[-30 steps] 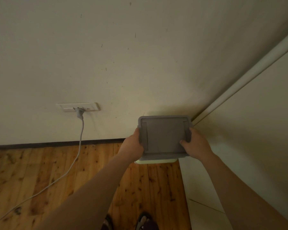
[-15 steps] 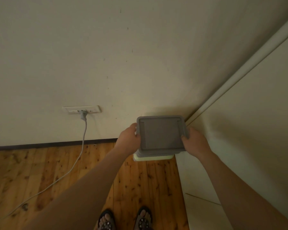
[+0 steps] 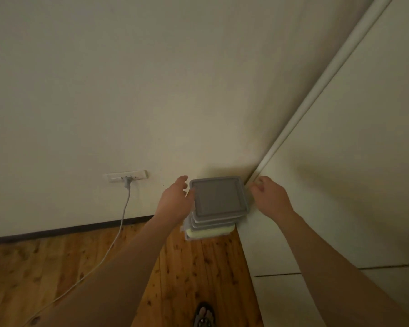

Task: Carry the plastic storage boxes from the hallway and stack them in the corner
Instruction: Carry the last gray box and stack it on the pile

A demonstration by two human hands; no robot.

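Cord: a white cord (image 3: 122, 220) hangs from the wall plug (image 3: 126, 177), well to the left of the left hand.
Left hand: the left hand (image 3: 175, 201) is open, fingers spread, just beside the top box, holding nothing.
Boxes: the stack of boxes (image 3: 214, 206) sits between both hands, in the corner on the wood floor (image 3: 194, 267). The gray lid (image 3: 219, 197) is on top.
Right hand: the right hand (image 3: 270, 197) is loose, fingers bent, just right of the stack, holding nothing.

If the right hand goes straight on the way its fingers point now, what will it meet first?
Probably the white corner strip where the wall meets the cabinet, just beyond the right hand, not the grey-lidded top box beside it; depth is uncertain.
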